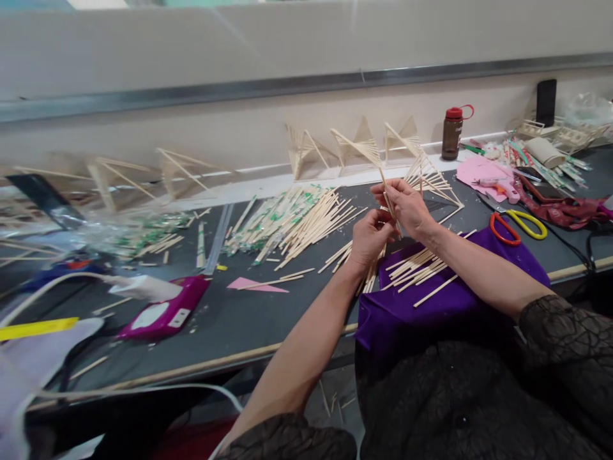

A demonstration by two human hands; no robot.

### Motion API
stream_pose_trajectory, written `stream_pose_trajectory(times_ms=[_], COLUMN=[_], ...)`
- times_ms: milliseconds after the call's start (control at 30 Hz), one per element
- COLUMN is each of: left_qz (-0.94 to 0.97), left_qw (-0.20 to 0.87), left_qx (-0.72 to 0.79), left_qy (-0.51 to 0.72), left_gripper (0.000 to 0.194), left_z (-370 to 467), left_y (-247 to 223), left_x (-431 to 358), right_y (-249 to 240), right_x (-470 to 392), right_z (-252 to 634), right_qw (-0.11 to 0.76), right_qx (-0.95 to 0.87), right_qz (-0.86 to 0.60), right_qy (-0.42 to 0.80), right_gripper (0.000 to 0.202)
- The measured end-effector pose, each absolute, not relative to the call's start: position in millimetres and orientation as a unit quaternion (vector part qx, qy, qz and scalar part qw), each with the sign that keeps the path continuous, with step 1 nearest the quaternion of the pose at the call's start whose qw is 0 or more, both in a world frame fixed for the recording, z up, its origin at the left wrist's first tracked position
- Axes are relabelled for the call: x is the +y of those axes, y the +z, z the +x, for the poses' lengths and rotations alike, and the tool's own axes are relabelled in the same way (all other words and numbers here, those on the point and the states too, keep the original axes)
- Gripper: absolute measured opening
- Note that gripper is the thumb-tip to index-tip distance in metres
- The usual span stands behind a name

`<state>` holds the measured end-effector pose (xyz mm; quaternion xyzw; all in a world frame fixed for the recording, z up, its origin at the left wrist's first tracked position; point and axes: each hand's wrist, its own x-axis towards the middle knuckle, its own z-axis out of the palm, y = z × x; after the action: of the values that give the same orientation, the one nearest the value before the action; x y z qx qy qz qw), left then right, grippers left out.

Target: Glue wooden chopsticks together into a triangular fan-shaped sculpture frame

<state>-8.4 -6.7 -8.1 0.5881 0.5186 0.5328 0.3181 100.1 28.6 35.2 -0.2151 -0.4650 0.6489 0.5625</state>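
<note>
- L hand (370, 237) grip closed on stick frame (421, 176), low end.
- R hand (406, 203) grip pinching same frame.
- Loose sticks (421, 268) on purple cloth (431, 313) below.
- Scissors (520, 225) near, on surface (239, 319).

Readable text: none could be read anywhere.
Green wrappers (268, 214): the print was too blurred to read.
Yellow ruler (36, 328): the marks were not legible.

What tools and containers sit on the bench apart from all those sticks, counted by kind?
Scissors: 1
Bottle: 1
Glue gun: 1
Yellow ruler: 1
Total: 4
</note>
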Motion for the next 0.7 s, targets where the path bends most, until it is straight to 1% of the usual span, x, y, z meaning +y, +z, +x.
stream_pose_trajectory(times_ms=[133, 267, 433, 700], left_qz=[0.585, 0.588, 0.598, 0.613], left_qw=[0.317, 0.312, 0.304, 0.262], left_qx=[0.516, 0.517, 0.517, 0.527], left_qy=[0.539, 0.538, 0.532, 0.528], left_gripper=[0.019, 0.018, 0.017, 0.012], left_z=[-8.0, -8.4, -9.4, -8.8], left_y=[-7.7, -7.5, -9.8, -14.0], left_x=[-6.6, -6.2, -4.7, -2.8], right_y=[34.7, 34.2, 34.6, 32.4], right_x=[27.7, 26.1, 24.2, 26.5], right_z=[99.6, 99.7, 99.2, 101.8], right_qw=[0.563, 0.563, 0.567, 0.573], right_qx=[-0.462, -0.464, -0.457, -0.437], right_qz=[-0.207, -0.207, -0.202, -0.188], right_qy=[0.653, 0.652, 0.655, 0.667], right_gripper=[0.016, 0.010, 0.011, 0.008])
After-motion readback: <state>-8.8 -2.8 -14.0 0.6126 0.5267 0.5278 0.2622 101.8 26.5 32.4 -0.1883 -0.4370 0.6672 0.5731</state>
